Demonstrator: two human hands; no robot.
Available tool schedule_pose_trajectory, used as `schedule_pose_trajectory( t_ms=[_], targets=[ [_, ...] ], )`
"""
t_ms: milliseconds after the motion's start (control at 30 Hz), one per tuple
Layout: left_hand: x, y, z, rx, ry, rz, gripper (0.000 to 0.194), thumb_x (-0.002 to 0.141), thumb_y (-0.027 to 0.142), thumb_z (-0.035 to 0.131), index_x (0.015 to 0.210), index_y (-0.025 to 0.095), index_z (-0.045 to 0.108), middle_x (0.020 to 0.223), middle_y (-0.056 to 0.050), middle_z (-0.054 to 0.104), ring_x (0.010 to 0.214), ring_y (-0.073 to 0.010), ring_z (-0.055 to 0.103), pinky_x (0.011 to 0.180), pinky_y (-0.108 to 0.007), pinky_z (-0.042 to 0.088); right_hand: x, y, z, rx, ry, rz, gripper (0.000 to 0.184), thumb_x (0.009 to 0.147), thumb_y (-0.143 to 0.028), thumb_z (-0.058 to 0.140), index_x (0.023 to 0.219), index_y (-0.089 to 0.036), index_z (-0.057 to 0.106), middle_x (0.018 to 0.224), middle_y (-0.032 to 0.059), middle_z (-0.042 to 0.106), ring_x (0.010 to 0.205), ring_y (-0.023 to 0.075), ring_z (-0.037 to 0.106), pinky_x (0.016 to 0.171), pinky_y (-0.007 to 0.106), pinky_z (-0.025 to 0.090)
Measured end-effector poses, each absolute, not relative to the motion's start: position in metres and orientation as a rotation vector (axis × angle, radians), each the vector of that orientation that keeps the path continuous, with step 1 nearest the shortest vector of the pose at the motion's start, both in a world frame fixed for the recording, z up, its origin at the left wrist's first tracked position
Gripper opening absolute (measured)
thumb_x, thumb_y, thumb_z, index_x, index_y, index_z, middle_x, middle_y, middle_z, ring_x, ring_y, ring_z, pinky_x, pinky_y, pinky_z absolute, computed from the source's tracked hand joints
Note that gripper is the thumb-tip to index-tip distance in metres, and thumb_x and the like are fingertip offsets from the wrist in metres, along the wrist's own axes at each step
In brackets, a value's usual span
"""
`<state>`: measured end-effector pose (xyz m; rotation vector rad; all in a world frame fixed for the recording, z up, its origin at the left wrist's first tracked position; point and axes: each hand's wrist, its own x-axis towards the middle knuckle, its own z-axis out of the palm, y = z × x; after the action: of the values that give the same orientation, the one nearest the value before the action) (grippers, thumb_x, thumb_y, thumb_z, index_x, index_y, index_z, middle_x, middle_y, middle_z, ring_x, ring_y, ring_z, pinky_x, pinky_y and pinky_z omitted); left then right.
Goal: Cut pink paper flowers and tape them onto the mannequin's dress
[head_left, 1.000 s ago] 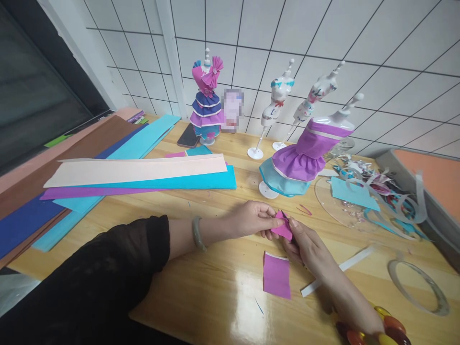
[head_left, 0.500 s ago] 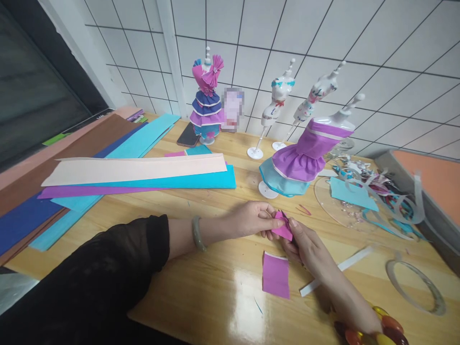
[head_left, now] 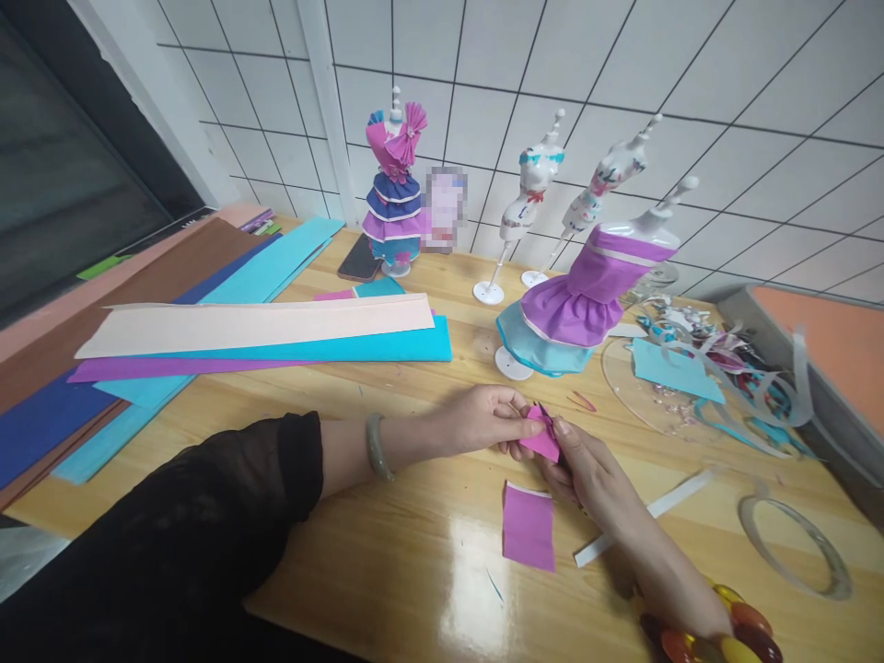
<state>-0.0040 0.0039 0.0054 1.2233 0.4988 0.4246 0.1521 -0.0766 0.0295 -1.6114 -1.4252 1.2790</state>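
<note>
My left hand (head_left: 483, 420) pinches a small pink piece of crepe paper (head_left: 541, 438) between thumb and fingers. My right hand (head_left: 592, 470) is closed around small dark scissors (head_left: 544, 416); their narrow tips show at the paper's upper edge, while the handles are hidden in the palm. On the table just below the hands lies a flat purple paper rectangle (head_left: 529, 527) with a white top edge. Behind them stands a small mannequin in a purple and light-blue paper dress (head_left: 576, 295).
Folded crepe paper strips (head_left: 276, 331) cover the left side. Two bare mannequins (head_left: 531, 189) and a dressed mannequin (head_left: 395, 198) stand along the tiled wall near a phone (head_left: 359, 259). To the right are ribbon scraps (head_left: 746, 378), a tape roll (head_left: 794, 548), a white strip (head_left: 642, 518) and a grey-rimmed tray (head_left: 794, 368).
The whole view has shifted very slightly. Both hands stay at the pink paper, and the dark scissor tips at its upper edge look slightly more spread.
</note>
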Motion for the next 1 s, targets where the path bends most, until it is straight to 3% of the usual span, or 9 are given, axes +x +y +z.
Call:
schedule_pose_trajectory(
  t_ms=[400, 1000],
  targets=[
    [-0.0051, 0.0041, 0.0088, 1.27, 0.486, 0.457, 0.037, 0.076, 0.051, 0.058, 0.083, 0.014, 0.055, 0.064, 0.001, 0.058, 0.058, -0.0071, 0.055, 0.056, -0.021, 0.04, 0.1531, -0.0773, 0.0274, -1.555, -1.382, 1.36, 0.045, 0.091, -0.056, 0.031, 0.074, -0.018, 0.049, 0.048, -0.0065, 0.033, 0.042, 0.0084, 0.027, 0.042, 0.023, 0.024],
    [-0.0038, 0.0051, 0.0056, 1.248, 0.491, 0.449, 0.036, 0.076, 0.049, 0.06, 0.081, 0.014, 0.055, 0.065, 0.002, 0.056, 0.058, -0.0067, 0.053, 0.058, -0.021, 0.04, 0.1536, -0.0785, 0.0279, -1.548, -1.403, 1.349, 0.046, 0.091, -0.056, 0.029, 0.064, -0.02, 0.041, 0.049, -0.0056, 0.034, 0.042, 0.0093, 0.029, 0.043, 0.024, 0.025]
  ],
)
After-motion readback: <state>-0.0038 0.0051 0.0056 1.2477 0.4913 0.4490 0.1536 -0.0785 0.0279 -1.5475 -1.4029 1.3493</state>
